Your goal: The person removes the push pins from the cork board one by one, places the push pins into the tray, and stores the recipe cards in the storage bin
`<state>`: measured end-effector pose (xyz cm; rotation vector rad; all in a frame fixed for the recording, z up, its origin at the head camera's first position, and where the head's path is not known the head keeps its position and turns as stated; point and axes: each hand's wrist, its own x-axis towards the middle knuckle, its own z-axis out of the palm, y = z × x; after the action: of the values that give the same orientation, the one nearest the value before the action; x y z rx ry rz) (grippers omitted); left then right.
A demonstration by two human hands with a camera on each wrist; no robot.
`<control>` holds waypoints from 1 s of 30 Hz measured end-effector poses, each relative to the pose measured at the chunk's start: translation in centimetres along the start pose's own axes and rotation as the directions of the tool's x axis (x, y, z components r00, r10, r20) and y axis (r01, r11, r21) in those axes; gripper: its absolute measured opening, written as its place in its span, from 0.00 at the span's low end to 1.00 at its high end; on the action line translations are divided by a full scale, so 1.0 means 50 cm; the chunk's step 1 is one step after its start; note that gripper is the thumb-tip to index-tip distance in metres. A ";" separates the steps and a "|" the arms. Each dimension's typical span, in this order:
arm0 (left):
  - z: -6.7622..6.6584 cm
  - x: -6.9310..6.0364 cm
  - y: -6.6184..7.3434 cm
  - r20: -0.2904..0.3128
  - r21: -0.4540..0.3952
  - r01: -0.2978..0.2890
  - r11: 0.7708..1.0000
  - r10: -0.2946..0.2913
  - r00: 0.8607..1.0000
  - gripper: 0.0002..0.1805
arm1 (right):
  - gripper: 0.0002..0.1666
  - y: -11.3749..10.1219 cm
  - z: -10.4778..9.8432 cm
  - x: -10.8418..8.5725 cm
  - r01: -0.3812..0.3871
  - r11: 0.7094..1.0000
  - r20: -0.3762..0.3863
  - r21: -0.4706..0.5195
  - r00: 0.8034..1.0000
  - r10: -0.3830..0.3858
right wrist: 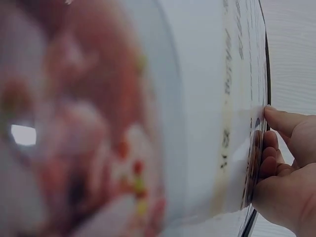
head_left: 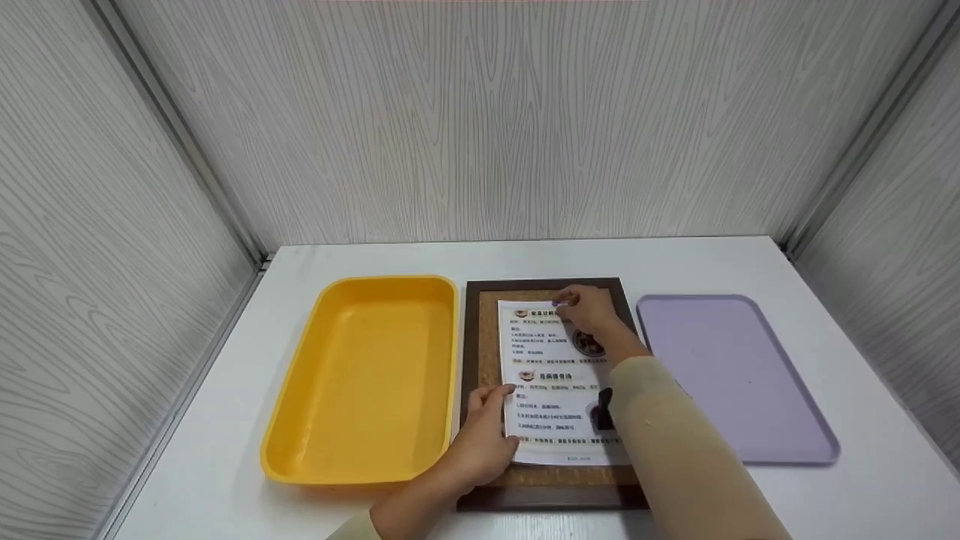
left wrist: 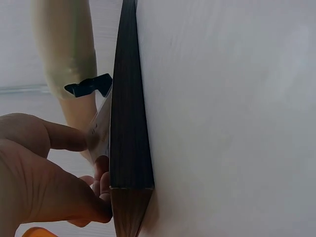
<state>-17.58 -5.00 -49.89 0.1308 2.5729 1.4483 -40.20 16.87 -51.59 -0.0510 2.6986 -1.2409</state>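
A printed recipe sheet (head_left: 547,405) lies on a cork board (head_left: 489,322) with a dark wooden frame (left wrist: 129,113). My left hand (head_left: 487,441) rests at the sheet's left edge, thumb and fingers spread apart and touching the paper. In the left wrist view its fingertips are beside the frame. At the sheet's top, my right hand (head_left: 589,309) pinches a small purple pushpin (head_left: 556,303) against the paper; the fingers partly hide it. The right wrist view shows the right hand (right wrist: 291,170) at the sheet's far end, and a food picture (right wrist: 79,123) close up.
A yellow tray (head_left: 360,382) stands left of the board. To the right lies a flat purple tray (head_left: 731,367), partly behind the right sleeve (head_left: 682,450). All rest on a white table (head_left: 202,450) with grey wood-grain panels (head_left: 480,127) around it.
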 end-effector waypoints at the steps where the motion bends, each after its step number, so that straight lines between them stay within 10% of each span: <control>1: 0.000 0.000 -0.001 0.003 0.008 0.001 1.000 -0.001 1.000 0.41 | 0.17 0.000 0.001 0.000 -0.003 1.000 -0.006 0.000 1.000 0.003; 30: 0.001 0.000 -0.006 0.029 0.018 0.015 1.000 -0.016 0.999 0.40 | 0.15 -0.022 0.013 0.002 -0.120 0.990 -0.094 0.072 0.988 0.126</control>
<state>-17.57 -5.14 -50.17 0.1334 2.5585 1.4081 -40.22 15.62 -51.18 0.1868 2.6926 -1.3269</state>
